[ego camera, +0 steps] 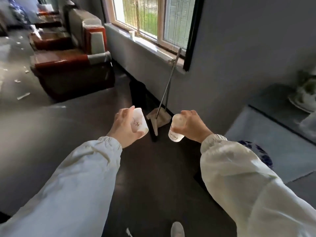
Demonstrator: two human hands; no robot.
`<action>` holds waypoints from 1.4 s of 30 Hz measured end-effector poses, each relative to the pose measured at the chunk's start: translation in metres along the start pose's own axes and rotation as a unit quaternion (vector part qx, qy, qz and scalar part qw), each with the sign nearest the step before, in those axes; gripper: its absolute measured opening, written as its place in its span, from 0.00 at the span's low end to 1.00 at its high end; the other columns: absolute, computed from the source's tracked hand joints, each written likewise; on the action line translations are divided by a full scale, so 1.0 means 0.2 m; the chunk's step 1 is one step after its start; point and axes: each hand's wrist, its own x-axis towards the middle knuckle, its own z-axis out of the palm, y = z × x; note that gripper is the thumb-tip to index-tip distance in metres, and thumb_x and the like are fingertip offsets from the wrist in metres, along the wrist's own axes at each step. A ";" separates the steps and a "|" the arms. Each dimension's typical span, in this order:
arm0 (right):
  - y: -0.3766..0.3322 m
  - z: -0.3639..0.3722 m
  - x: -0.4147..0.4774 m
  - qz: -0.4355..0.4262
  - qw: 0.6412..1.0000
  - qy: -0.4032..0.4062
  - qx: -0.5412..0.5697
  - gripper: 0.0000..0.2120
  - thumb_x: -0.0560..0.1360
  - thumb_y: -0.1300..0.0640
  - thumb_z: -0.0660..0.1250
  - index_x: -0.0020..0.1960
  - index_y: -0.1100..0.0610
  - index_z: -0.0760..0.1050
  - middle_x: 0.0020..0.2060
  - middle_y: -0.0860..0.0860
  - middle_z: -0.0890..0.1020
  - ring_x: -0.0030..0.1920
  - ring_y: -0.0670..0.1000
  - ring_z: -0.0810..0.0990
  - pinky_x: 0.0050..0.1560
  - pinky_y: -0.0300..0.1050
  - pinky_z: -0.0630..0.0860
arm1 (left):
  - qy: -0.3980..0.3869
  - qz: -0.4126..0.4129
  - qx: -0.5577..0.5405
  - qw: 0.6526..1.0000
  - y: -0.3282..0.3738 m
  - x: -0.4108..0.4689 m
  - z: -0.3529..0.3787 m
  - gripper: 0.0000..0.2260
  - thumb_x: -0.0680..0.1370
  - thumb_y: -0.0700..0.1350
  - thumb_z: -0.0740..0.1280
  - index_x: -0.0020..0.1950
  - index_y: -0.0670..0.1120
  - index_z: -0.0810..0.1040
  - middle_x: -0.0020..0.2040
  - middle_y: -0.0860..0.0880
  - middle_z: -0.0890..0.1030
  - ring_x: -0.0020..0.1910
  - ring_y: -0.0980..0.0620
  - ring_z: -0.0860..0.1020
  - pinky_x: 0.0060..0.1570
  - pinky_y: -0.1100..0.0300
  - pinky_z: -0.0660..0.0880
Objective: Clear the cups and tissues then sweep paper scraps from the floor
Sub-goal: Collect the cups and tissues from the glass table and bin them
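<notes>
Three cups show. The left hand (125, 124) curls its fingers round one tilted cup (139, 122). The right hand (191, 124) grips a second cup (177, 128) from above, with the fingers closed on its wall. A third cup (131, 34) stands on the window sill (145, 42), far beyond the left hand.

A dark strip of floor (153, 177) lies open between and below the two hands. It is edged by an armchair (73, 71) beyond the left hand and by the corner of a bench (273, 142) just right of the right hand. One long-handled dustpan (159, 117) stands just beyond the gap between the hands, with its handle leaning on the sill's edge. Several white paper scraps (23, 96) lie scattered on the floor far left of the left hand.
</notes>
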 end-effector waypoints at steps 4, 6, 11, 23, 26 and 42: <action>0.08 -0.16 0.59 -0.011 0.997 -0.045 -0.063 0.26 0.74 0.44 0.67 0.65 0.59 0.71 0.64 0.58 0.71 0.66 0.57 0.66 0.67 0.48 0.62 | 0.026 -0.031 0.009 0.999 0.00 0.47 0.09 0.39 0.68 0.47 0.74 0.75 0.48 0.57 0.68 0.47 0.62 0.67 0.47 0.60 0.63 0.58 0.58; 0.08 -0.19 0.86 -0.029 0.997 -0.046 -0.054 0.28 0.72 0.47 0.70 0.66 0.61 0.69 0.64 0.59 0.70 0.66 0.58 0.66 0.65 0.48 0.64 | 0.023 -0.044 0.039 0.998 -0.06 0.66 0.12 0.40 0.68 0.47 0.74 0.75 0.46 0.58 0.69 0.45 0.63 0.67 0.45 0.61 0.65 0.58 0.57; -0.02 -0.11 1.51 -0.050 0.996 -0.076 -0.020 0.36 0.68 0.49 0.73 0.70 0.60 0.64 0.64 0.56 0.66 0.65 0.56 0.67 0.65 0.47 0.69 | 0.051 -0.067 0.040 0.996 -0.29 1.18 0.13 0.41 0.67 0.47 0.77 0.74 0.43 0.61 0.67 0.43 0.66 0.66 0.43 0.63 0.64 0.57 0.58; -0.48 0.14 3.45 -0.072 0.994 -0.083 -0.014 0.36 0.69 0.45 0.72 0.71 0.57 0.64 0.64 0.53 0.65 0.66 0.55 0.63 0.65 0.46 0.65 | 0.057 -0.056 0.092 0.993 -1.09 3.01 -0.07 0.41 0.67 0.52 0.76 0.74 0.44 0.62 0.70 0.47 0.67 0.69 0.46 0.61 0.67 0.56 0.53; -0.48 0.14 3.88 -0.054 0.996 -0.068 -0.016 0.37 0.67 0.43 0.72 0.71 0.55 0.64 0.64 0.52 0.65 0.66 0.55 0.62 0.64 0.48 0.65 | 0.022 -0.048 0.089 0.995 -1.23 3.47 -0.03 0.41 0.67 0.52 0.76 0.75 0.44 0.61 0.70 0.47 0.66 0.68 0.45 0.61 0.68 0.54 0.54; 0.11 1.33 5.77 0.123 0.972 -0.201 -0.028 0.37 0.71 0.46 0.68 0.74 0.57 0.57 0.69 0.53 0.63 0.69 0.57 0.60 0.69 0.48 0.60 | -0.253 -0.104 0.038 0.961 -2.49 5.12 1.19 0.40 0.71 0.53 0.71 0.77 0.48 0.53 0.72 0.52 0.60 0.69 0.51 0.57 0.66 0.60 0.55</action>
